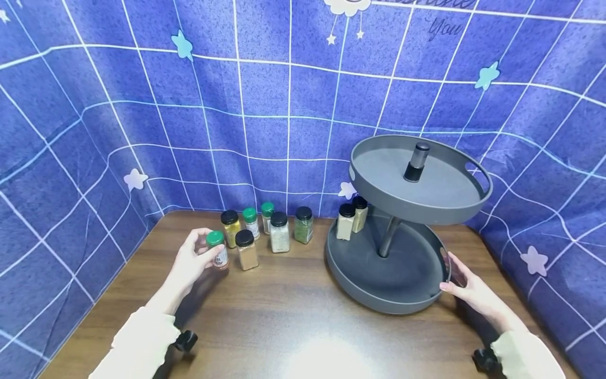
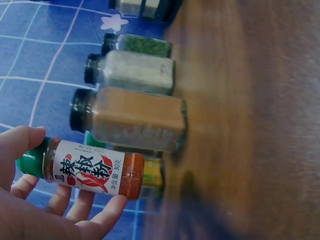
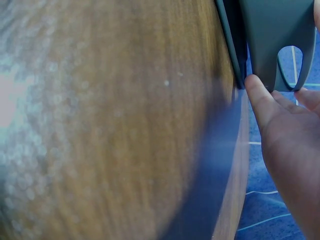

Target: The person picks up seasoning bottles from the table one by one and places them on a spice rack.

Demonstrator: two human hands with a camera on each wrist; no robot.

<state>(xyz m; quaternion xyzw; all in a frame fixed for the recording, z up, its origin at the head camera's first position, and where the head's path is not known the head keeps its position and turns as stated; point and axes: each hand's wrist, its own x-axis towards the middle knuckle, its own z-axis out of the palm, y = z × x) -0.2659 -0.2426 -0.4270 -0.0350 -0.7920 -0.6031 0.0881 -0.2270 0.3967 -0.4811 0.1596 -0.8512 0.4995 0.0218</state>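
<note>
My left hand (image 1: 193, 259) grips a small jar of chili powder (image 2: 90, 167) between thumb and fingers. It has a green cap, a white label with Chinese characters and red peppers, and red powder at its base. Beside it stands a square spice jar (image 1: 247, 251) with a black lid and tan powder. At the right is a grey two-tier turntable rack (image 1: 388, 302). My right hand (image 1: 473, 290) touches the outer wall of its lower tray, by the handle cutout, fingers and thumb spread. Two black-lidded jars (image 1: 345, 223) of pale powder stand on that lower tray, at its back left.
Near the back edge stand a yellow jar (image 1: 231, 229), two green-capped jars (image 1: 251, 223), a white-grey jar (image 1: 280, 233) and a green herb jar (image 1: 303, 225). The upper tray (image 1: 379, 179) overhangs the lower one. A blue patterned cloth (image 1: 265, 126) hangs behind the wooden table (image 1: 265, 316).
</note>
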